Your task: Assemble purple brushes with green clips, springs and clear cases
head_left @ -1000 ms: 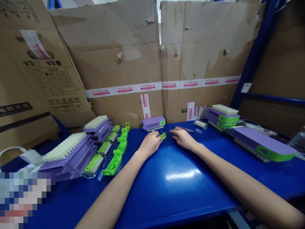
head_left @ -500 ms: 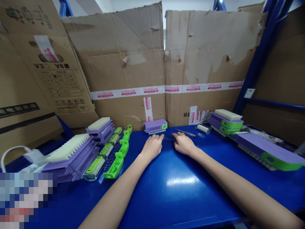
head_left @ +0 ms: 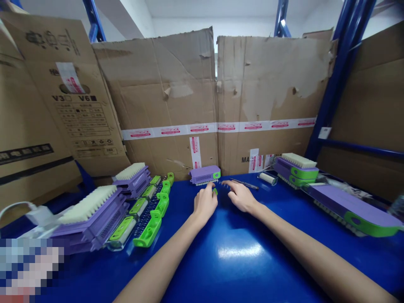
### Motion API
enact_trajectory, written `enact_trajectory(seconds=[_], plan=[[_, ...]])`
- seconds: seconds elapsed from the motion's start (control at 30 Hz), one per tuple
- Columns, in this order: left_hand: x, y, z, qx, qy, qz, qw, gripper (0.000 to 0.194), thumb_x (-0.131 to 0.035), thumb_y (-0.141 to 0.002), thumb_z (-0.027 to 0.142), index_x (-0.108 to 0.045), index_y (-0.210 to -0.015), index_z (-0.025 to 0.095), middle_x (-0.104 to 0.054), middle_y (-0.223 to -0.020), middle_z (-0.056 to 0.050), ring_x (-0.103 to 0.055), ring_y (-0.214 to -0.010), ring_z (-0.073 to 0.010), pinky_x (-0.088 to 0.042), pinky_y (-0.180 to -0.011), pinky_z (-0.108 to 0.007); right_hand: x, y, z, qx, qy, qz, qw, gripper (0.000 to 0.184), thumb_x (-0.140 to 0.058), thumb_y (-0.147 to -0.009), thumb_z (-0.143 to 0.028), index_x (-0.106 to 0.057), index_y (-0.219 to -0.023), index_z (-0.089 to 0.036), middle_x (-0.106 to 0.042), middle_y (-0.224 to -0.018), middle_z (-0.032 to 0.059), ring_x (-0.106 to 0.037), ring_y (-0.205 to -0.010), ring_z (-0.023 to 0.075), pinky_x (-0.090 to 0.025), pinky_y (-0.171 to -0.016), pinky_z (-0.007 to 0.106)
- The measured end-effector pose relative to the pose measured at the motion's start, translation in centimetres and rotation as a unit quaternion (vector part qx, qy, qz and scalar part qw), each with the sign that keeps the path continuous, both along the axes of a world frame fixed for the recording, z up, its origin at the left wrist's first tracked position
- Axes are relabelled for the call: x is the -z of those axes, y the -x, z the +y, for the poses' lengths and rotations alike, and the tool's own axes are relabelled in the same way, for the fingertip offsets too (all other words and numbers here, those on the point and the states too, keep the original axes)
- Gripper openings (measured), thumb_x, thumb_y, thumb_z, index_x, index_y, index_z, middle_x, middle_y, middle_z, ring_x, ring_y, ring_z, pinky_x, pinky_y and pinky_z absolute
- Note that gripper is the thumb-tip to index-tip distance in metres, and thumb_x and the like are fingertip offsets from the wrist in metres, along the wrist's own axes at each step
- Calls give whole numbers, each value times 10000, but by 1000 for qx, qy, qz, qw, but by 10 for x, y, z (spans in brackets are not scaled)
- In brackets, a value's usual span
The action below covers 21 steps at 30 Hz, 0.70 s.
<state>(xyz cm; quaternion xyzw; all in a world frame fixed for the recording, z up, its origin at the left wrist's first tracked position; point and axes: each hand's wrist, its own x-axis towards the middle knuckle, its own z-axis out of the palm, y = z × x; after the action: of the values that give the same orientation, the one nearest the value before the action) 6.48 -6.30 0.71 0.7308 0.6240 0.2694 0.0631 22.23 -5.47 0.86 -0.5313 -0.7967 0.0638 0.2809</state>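
My left hand (head_left: pixel 205 203) is closed, and the edge of a small green plastic piece (head_left: pixel 215 192) shows at its fingertips; the rest is hidden by the fingers. Opposite it, my right hand (head_left: pixel 242 195) pinches the end of a short, thin strip of fine metal pins (head_left: pixel 223 183), which reaches toward the left hand. Whether the strip touches the green piece I cannot tell. Just behind both hands lies a purple brush head (head_left: pixel 203 173) with a green end, bristles down. A thin screwdriver-like tool (head_left: pixel 248 184) rests beyond the right hand.
On the left stand purple brush bodies (head_left: pixel 91 210), clear-and-green cases (head_left: pixel 129 227), dark pin strips (head_left: pixel 145 219) and green end pieces (head_left: pixel 150 231). To the right are a white roller (head_left: pixel 267 178), stacked brushes (head_left: pixel 295 170) and a long purple brush (head_left: pixel 356 206). Cardboard (head_left: pixel 170 105) walls the back.
The view has tilted up slightly. My left hand has turned more upright, and the green piece, hidden half a second ago, shows again. My right index finger has stretched out toward the left hand.
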Motion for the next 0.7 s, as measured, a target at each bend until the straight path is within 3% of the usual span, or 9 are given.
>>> enact_trajectory(seconds=[0.2,0.3,0.43,0.57,0.7], plan=[[3,-3,14,25,47,-187,981,315,-502,-791,138,-589,-1091,177,-635,-611,-13,-606,-626,-177,-402,-613,-251,-4,17,2,55,11,162,985,414,-445,-741,-188,-631,-1098,-89,-668,-783,72,-587,-677,167,-438,-672,259],[7,-4,25,19,67,-253,965,316,-507,-761,120,-618,-1056,142,-649,-638,-25,-592,-613,-158,-408,-602,-241,-10,21,5,57,24,253,965,343,-425,-823,-322,-663,-976,-127,-645,-693,39,-582,-595,150,-437,-590,244],[10,-8,30,34,118,-330,936,367,-452,-790,131,-597,-1127,114,-629,-601,-15,-546,-512,-112,-393,-524,-211,-11,20,9,53,67,326,941,437,-364,-876,-470,-639,-827,-134,-552,-532,-1,-495,-410,111,-387,-442,227],[10,-11,23,46,179,-411,893,307,-439,-810,167,-568,-1086,124,-526,-465,45,-396,-354,-71,-267,-380,-172,-2,20,10,12,187,436,880,425,-373,-884,-522,-569,-885,-145,-483,-449,-41,-452,-307,106,-328,-315,206],[11,-10,15,68,155,-498,850,255,-501,-766,165,-475,-1020,169,-543,-533,71,-371,-323,-49,-284,-347,-156,4,19,6,-20,243,523,817,356,-478,-861,-502,-526,-916,-154,-553,-503,-11,-564,-379,140,-432,-339,215]])
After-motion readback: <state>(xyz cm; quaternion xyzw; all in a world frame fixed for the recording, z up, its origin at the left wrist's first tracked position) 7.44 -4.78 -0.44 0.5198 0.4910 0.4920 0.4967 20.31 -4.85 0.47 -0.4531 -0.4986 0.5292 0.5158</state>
